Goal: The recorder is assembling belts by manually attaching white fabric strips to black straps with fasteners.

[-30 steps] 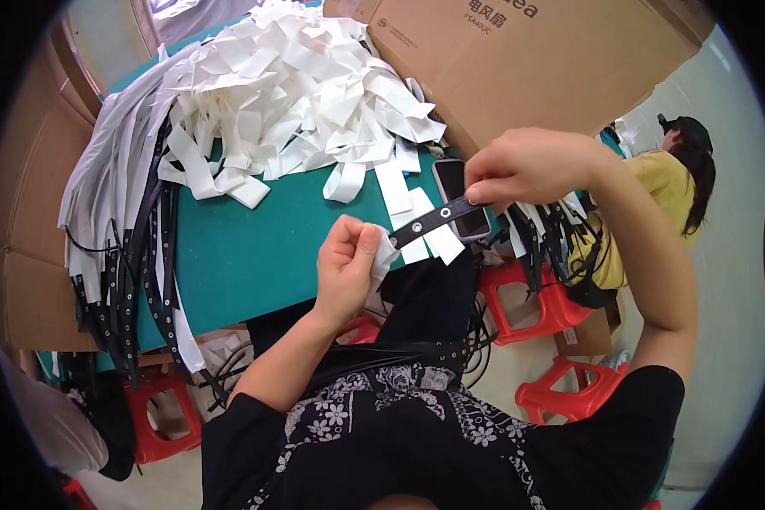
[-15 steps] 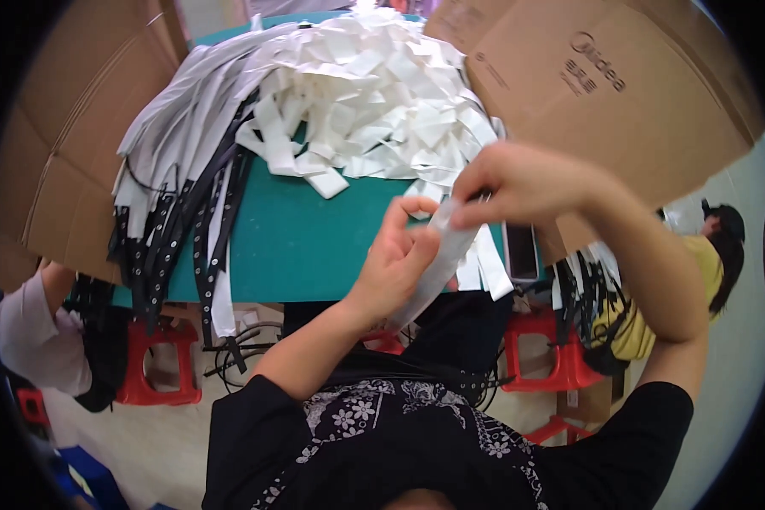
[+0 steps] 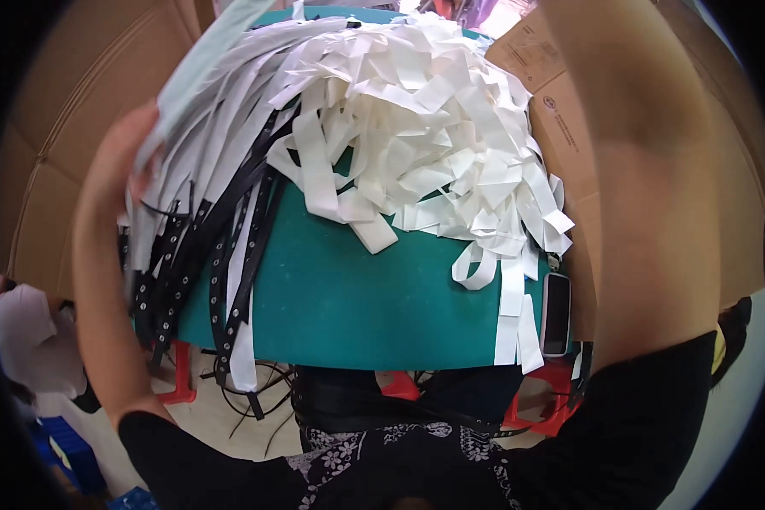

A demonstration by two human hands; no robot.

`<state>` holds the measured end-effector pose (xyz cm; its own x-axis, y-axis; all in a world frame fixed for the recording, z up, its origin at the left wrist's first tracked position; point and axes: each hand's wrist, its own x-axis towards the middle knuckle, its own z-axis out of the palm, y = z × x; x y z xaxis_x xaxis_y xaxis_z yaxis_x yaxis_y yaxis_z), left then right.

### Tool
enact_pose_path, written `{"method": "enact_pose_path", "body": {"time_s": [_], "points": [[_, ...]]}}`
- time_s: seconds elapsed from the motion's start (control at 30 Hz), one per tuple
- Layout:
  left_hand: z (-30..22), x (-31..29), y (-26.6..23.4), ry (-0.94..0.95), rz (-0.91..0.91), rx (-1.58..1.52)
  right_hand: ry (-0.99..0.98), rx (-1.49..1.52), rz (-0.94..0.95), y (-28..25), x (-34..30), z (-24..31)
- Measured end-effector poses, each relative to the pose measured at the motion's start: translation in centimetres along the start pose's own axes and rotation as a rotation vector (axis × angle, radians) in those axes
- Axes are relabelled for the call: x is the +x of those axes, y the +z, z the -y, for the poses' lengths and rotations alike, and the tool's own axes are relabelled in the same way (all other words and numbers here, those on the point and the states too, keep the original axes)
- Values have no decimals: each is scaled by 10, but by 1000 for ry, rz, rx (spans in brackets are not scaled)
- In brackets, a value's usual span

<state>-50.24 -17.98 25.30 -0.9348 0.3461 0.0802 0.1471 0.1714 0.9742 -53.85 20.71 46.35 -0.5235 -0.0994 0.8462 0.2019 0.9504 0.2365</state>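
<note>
My left hand [image 3: 127, 157] is raised at the left with its fingers closed round a long pale strip [image 3: 208, 64]. The strip slants up and right past the top edge of the view. My right forearm [image 3: 654, 170] reaches up the right side, and its hand lies beyond the top edge. Behind my left hand hang black straps with metal eyelets [image 3: 183, 263], bundled with long whitish strips [image 3: 221, 132]. A large heap of white fabric strips [image 3: 433, 110] covers the back of the green table [image 3: 357, 314].
A smartphone [image 3: 556, 314] lies at the table's right edge beside hanging white strip ends [image 3: 510, 314]. Cardboard panels [image 3: 38, 153] stand at the left, with another cardboard box [image 3: 561, 144] at the right. Red stools [image 3: 548, 399] are below. Another person's sleeve [image 3: 34, 336] shows at far left.
Both hands were together over the table's front with a pale strip between them. Now they are apart: the left has gone up and left, the right up out of view. My view has shifted.
</note>
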Motion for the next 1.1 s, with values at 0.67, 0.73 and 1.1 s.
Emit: {"method": "enact_pose_path", "body": {"time_s": [0.67, 0.73, 1.1], "points": [[36, -21, 241, 859, 231, 528, 518, 779, 1078, -39, -372, -72], [22, -40, 281, 1033, 264, 610, 665, 1026, 1164, -68, -381, -64], [101, -276, 335, 620, 1041, -100, 630, 2330, -136, -344, -462, -80]]}}
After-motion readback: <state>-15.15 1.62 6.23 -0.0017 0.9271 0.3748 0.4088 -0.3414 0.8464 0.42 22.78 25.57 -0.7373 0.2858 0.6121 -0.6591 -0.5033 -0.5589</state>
